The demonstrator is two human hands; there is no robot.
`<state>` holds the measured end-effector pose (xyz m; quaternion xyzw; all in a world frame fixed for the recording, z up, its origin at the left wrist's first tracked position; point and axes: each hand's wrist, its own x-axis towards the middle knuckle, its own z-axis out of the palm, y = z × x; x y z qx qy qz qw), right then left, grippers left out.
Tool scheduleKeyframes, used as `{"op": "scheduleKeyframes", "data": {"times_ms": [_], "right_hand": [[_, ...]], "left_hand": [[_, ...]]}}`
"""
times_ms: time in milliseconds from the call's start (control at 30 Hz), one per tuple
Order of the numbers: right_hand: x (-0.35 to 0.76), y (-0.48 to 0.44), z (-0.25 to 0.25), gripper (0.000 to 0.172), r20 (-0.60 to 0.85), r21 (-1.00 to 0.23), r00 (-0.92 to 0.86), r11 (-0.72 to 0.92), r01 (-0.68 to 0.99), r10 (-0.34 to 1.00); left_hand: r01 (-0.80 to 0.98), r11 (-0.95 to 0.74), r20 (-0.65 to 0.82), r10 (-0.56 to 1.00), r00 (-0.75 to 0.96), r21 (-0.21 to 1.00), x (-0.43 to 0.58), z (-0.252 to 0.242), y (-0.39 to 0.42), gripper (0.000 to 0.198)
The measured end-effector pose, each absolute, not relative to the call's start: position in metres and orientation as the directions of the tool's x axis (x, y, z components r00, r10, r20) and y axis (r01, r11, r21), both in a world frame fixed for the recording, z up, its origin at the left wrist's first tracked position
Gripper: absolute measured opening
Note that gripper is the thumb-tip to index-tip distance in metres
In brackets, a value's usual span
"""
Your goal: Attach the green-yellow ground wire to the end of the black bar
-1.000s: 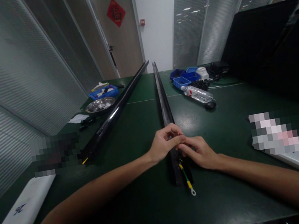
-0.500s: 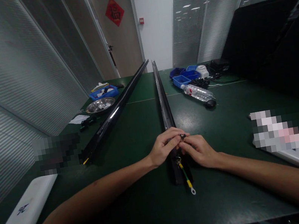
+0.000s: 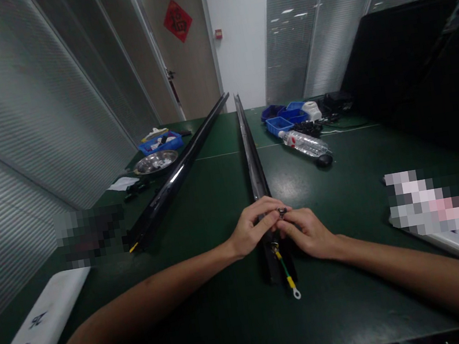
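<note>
Over the near end of a long black channel rail (image 3: 255, 162), my two hands meet fingertip to fingertip. A small dark metal part (image 3: 281, 211) shows between them, too small to name. My left hand (image 3: 253, 228) pinches it from the left, its fingers lying across the rail. From the right, my right hand (image 3: 308, 233) closes its thumb and fingers on the same part. Just below the hands, a green-and-yellow ground wire (image 3: 285, 268) with a ring terminal (image 3: 297, 294) comes out of the rail and hangs past its end.
A second long black rail (image 3: 181, 171) lies at left. Behind it are a metal bowl (image 3: 155, 161) and a blue bin (image 3: 160, 142). At right lie a clear plastic bottle (image 3: 306, 143) and several blue trays (image 3: 280, 125). White devices (image 3: 39, 327) flank my arms.
Both hands stay at nearly the same place, pinching the small metal part, which looks slightly turned. The whole view has shifted a few pixels.
</note>
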<state>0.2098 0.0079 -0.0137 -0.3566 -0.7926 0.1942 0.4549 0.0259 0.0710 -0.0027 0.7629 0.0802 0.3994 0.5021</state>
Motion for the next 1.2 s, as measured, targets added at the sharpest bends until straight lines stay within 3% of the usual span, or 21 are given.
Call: {"op": "scheduleKeyframes", "data": {"times_ms": [1200], "right_hand": [[0.2103,0.0090,-0.0175,0.041,0.618,-0.587,-0.348,0.708,0.392,0.705]], "left_hand": [[-0.292,-0.498,0.548,0.511,0.662,0.817,0.0264,-0.0058,0.0711,0.023]]}}
